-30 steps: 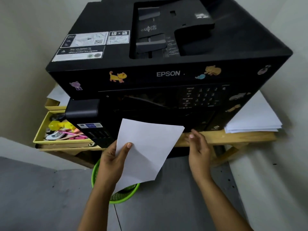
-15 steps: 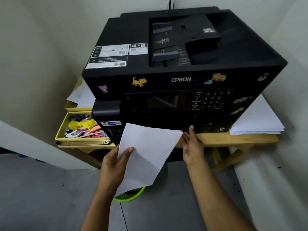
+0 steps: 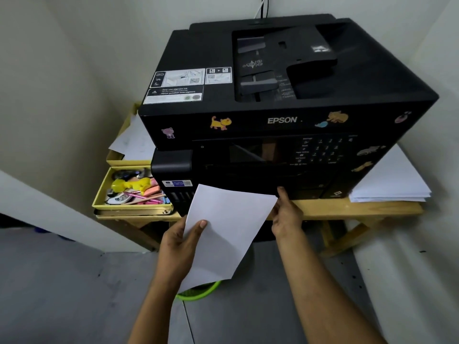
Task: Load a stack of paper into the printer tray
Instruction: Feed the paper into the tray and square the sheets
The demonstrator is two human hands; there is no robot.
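Head view: left hand [image 3: 178, 240] pinches paper [image 3: 224, 232]; right hand [image 3: 285, 214], seemingly curled, fingers Epson printer [image 3: 285, 120] front; tray needs pulling out.

Two bare forearms, left hand [image 3: 178, 240] and right hand [image 3: 285, 214], seemingly no rings or sleeves

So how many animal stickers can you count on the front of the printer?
7 on the printer: purple cat, yellow cat, orange cat above a blue sticker, pink one at the far right corner, grey one, yellow one. Others may be hidden.
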